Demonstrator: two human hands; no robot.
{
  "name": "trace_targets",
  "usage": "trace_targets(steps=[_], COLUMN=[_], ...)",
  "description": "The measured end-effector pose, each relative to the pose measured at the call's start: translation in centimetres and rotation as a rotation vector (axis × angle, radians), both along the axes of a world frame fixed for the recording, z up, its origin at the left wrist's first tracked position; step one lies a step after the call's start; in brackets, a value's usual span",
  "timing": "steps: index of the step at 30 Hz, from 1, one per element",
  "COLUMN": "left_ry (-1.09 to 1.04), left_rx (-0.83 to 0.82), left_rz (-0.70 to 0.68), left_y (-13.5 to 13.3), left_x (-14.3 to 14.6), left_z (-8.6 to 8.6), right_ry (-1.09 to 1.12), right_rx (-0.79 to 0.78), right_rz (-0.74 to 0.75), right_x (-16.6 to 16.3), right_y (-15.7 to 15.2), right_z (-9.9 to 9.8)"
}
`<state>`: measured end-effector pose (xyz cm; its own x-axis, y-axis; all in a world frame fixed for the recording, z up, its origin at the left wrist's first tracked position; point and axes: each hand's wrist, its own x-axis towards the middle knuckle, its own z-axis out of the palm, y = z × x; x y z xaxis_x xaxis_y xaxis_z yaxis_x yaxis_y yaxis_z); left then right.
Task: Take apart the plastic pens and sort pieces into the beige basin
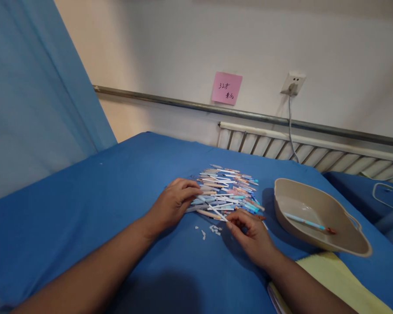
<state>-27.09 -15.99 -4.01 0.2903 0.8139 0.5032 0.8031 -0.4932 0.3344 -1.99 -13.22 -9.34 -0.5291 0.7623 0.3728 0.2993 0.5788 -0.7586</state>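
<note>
My left hand (177,199) is closed, its fingertips pinching the pale blue end of a thin pen part. From there a slim white pen refill (215,211) slants down to my right hand (253,237), whose thumb and forefinger are closed on its lower end. Whether the pale blue end is a separate barrel I cannot tell. Just behind both hands lies a wide heap of pen parts (216,177): grey, peach, blue and clear barrels mixed with white refills. Several small white bits (213,230) are scattered in front of the heap.
On the right stands a beige plastic basin (353,237) with one light blue pen (304,221) in it, brown at one end. A yellow cloth (334,274) lies near my right forearm. Blue cloth (134,174) covers the table. Behind are a metal rail (170,101) and a radiator (275,146).
</note>
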Motion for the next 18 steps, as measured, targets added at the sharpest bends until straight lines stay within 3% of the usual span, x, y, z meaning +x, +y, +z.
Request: trace_targets(steps=[4, 12, 18], left_ry=[0.063, 0.006, -0.088], left_rx=[-0.025, -0.162, -0.395], left_rz=[-0.019, -0.149, -0.299], left_y=[-0.3, -0.7, -1.6], left_x=[0.3, 1.3, 3.4], left_z=[0.4, 0.2, -0.1], right_ry=[0.056, 0.373, 0.368], right_rx=[0.001, -0.192, -0.205], right_rz=[-0.052, -0.246, -0.156], right_x=[0.1, 0.3, 0.2], right_y=[0.0, 0.1, -0.6], right_z=[0.0, 0.2, 0.5])
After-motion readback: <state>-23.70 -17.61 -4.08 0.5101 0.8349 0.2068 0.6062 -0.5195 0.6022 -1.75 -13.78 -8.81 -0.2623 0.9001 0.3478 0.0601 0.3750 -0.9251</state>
